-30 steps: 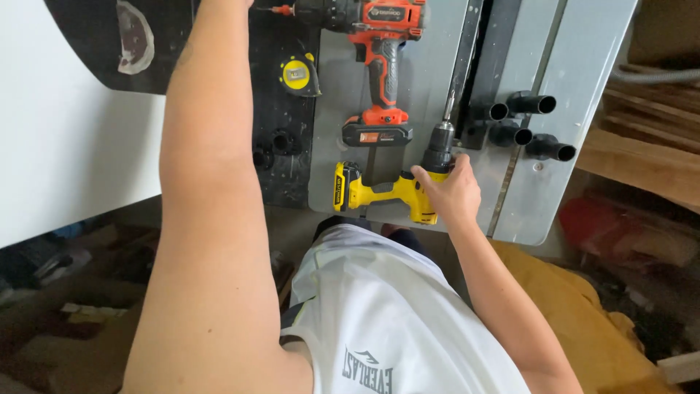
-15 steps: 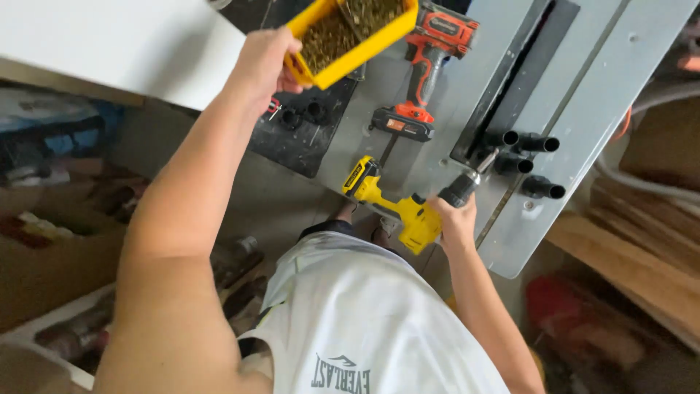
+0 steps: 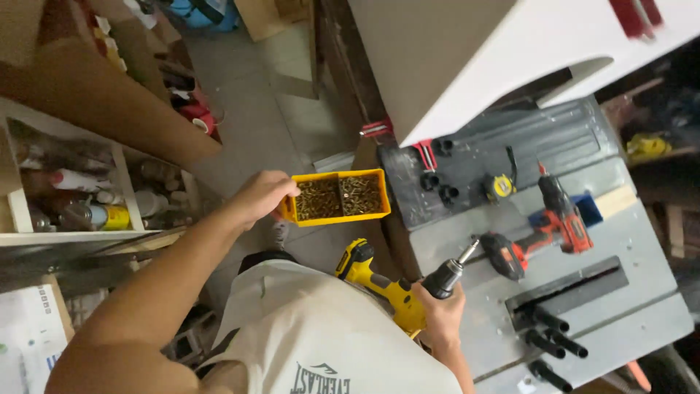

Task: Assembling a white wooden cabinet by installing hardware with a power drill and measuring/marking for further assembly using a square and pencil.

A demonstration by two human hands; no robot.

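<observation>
My left hand [image 3: 257,195] grips the end of a yellow bin [image 3: 337,198] with two compartments full of brass-coloured screws, and holds it in the air beside the table's edge. My right hand [image 3: 440,315] is wrapped around a yellow and black cordless drill [image 3: 385,284], whose chuck and bit [image 3: 453,269] point up toward the grey saw table [image 3: 583,306]. The drill's battery end hangs off the table near my white shirt.
On the grey table lie a red and black drill [image 3: 543,230], a yellow tape measure [image 3: 502,187] and several black pegs [image 3: 550,343]. A large white panel [image 3: 481,58] rests across the far side. Open shelves with cans [image 3: 87,204] stand at left.
My left hand has carried the yellow screw bin off the table and out over the floor. The view has swung left. My right hand keeps its grip on the yellow drill.
</observation>
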